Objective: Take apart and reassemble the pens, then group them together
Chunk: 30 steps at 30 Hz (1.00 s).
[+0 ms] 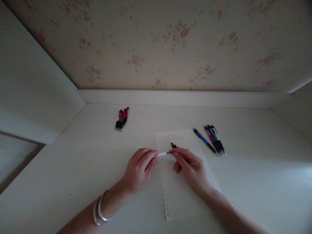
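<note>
Between my hands is a thin white pen barrel (162,154), pinched at its left end by the thumb and fingers of my left hand (140,167). My right hand (192,167) is closed on a thin dark refill (170,152) that meets the barrel's right end. Both hands are above a sheet of paper (179,195) with holes along its left edge and writing near the top. A small black pen part (173,145) lies on the paper just behind my right fingers, which partly hide it.
Several pens (122,119) with pink and green barrels lie at the back left of the white desk (97,175). To the right are a blue pen (204,141) and a group of purple, green and white pens (214,139). Floral wallpaper rises behind.
</note>
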Available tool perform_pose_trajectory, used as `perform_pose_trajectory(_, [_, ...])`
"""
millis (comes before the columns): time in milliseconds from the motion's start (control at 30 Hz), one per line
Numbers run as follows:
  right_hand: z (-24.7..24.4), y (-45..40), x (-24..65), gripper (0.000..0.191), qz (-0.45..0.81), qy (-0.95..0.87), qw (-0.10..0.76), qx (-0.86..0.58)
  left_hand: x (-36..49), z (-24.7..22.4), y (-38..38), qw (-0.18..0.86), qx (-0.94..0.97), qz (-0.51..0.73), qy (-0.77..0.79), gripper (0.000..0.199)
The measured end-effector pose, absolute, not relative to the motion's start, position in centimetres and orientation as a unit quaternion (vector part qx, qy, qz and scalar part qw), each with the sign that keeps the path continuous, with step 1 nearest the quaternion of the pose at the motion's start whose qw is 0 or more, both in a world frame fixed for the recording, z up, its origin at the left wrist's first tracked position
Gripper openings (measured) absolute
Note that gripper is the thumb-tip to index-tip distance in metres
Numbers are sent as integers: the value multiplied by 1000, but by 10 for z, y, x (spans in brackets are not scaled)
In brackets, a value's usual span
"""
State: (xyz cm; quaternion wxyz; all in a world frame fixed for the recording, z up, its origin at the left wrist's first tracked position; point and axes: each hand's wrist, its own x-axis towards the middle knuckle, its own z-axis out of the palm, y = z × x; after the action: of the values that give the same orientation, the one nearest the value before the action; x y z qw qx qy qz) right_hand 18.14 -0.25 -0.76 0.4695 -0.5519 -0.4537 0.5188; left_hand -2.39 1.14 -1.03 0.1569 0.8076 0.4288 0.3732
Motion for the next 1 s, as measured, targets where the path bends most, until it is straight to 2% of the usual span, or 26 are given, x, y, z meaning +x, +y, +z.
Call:
perform_pose_trajectory(300, [-7,-8,182,41,479,-590,386,-522,-21,-13,8,177,812,370,416,17])
perform_pose_trajectory(1000, [-10,-14,184,43,440,-639,389,-497,-12,-5,1,357,703,348,506,21])
